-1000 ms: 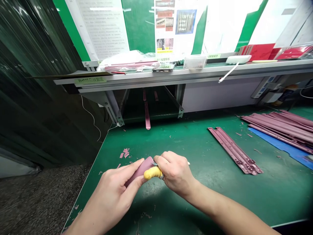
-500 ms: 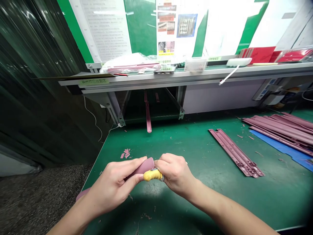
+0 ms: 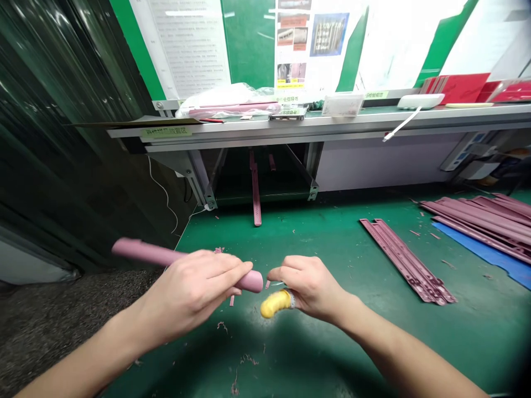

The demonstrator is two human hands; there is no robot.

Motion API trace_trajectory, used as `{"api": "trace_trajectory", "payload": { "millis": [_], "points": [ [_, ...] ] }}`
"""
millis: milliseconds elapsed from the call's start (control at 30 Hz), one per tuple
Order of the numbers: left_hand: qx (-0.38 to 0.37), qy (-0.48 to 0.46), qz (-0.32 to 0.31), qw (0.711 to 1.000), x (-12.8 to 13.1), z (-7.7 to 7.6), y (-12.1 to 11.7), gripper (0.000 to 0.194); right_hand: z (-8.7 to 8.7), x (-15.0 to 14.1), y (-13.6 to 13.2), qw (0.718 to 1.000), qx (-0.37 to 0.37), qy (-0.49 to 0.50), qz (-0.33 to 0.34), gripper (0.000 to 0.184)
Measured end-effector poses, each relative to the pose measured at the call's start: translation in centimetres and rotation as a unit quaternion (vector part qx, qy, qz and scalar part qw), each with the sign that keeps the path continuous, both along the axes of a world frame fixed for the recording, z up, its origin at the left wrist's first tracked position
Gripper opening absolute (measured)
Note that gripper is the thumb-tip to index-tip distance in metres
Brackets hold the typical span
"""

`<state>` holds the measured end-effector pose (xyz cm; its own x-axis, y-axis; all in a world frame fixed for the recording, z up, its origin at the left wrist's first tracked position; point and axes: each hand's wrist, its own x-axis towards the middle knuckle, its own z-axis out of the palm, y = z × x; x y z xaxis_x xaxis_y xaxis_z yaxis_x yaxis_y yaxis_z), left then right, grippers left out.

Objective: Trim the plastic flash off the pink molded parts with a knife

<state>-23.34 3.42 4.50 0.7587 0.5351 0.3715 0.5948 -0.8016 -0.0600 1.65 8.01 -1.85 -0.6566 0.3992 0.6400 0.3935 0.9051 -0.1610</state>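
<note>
Listed: your left hand (image 3: pixel 193 290), closed firmly around a pink plastic bar (image 3: pixel 149 251), its end just clear of the yellow-handled knife (image 3: pixel 276 304) pinched in your right hand (image 3: pixel 309 287), both held steady above the green counter (image 3: pixel 332 354).

Only a narrow gap separated the left hand (image 3: pixel 191 290) from the right hand (image 3: pixel 309 287), with the end of the bar (image 3: pixel 249 282) poking into it and the knife (image 3: pixel 276 304) just below. Green mat (image 3: pixel 315 243) ran ahead to the shelf (image 3: pixel 332 126); rightward, a loose rail (image 3: pixel 404 260) stood before the stacked rails (image 3: pixel 481 224).
</note>
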Motion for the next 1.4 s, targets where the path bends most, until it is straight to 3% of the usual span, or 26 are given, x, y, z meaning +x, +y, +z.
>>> {"api": "trace_trajectory", "payload": {
  "millis": [100,233,400,533,600,700,767,800,833,867,933,967,1000,1067,1167,1200,1233,1300,1400],
  "points": [
    [0.031,0.063,-0.061,0.996,-0.3,1.0,0.7,0.038,0.5,0.4,0.6,0.998,-0.008,-0.054,0.017,0.054],
    [0.023,0.079,-0.105,0.991,-0.1,2.3,0.9,0.036,1.3,0.1,0.6,0.994,0.037,-0.1,0.012,0.037],
    [-0.044,0.091,-0.113,0.989,0.3,3.0,0.9,0.044,1.5,-0.1,0.3,0.989,0.072,-0.125,0.019,0.031],
    [-0.103,0.056,-0.103,0.988,0.4,3.2,0.9,0.049,1.3,0.2,0.5,0.987,0.092,-0.115,0.063,0.032],
    [-0.097,0.057,-0.107,0.988,0.2,3.2,0.9,0.05,1.1,0.5,0.5,0.99,0.068,-0.079,0.094,0.038],
    [-0.084,0.043,-0.107,0.99,0.0,2.8,0.9,0.05,0.5,0.9,-0.1,0.989,-0.043,0.037,0.134,0.044],
    [-0.122,-0.058,-0.092,0.987,0.5,1.9,1.0,0.05,-0.1,0.5,-1.0,0.973,-0.143,0.129,0.125,0.033],
    [-0.16,-0.148,-0.068,0.974,1.1,1.1,1.3,0.049,-0.5,0.1,-1.6,0.961,-0.194,0.163,0.108,0.029],
    [-0.208,-0.256,-0.04,0.943,2.0,0.2,1.7,0.049,-0.9,-0.4,-2.2,0.948,-0.244,0.187,0.081,0.036],
    [-0.261,-0.375,0.008,0.89,3.2,-0.9,2.4,0.047,-1.3,-1.0,-2.7,0.932,-0.298,0.2,0.051,0.052],
    [-0.356,-0.57,0.073,0.737,5.9,-3.4,4.3,0.052,-2.3,-1.8,-3.5,0.883,-0.415,0.219,0.001,0.072],
    [-0.389,-0.623,0.102,0.671,7.3,-4.7,5.6,0.053,-2.8,-1.7,-3.6,0.851,-0.475,0.225,-0.018,0.07],
    [-0.41,-0.648,0.142,0.626,8.4,-6.0,7.1,0.054,-3.3,-1.2,-3.5,0.82,-0.524,0.227,-0.037,0.062],
    [-0.415,-0.645,0.181,0.616,9.6,-8.4,10.5,0.059,-4.6,1.5,-2.8,0.792,-0.57,0.199,-0.09,0.044],
    [-0.397,-0.635,0.275,0.603,9.1,-10.7,16.1,0.053,-6.7,8.7,-0.7,0.834,-0.477,0.062,-0.27,0.034],
    [-0.395,-0.63,0.305,0.595,8.5,-11.0,17.9,0.046,-7.3,11.4,0.1,0.829,-0.432,0.01,-0.355,0.032],
    [-0.395,-0.624,0.329,0.588,8.0,-11.0,19.7,0.042,-7.8,13.8,0.8,0.813,-0.402,-0.036,-0.419,0.034],
    [-0.408,-0.611,0.355,0.578,7.1,-10.7,22.8,0.037,-8.3,17.3,2.3,0.803,-0.341,-0.075,-0.482,0.041],
    [-0.446,-0.597,0.345,0.57,7.0,-9.4,26.3,0.035,-7.6,17.9,3.9,0.827,-0.284,-0.035,-0.484,0.046]
  ]
}}
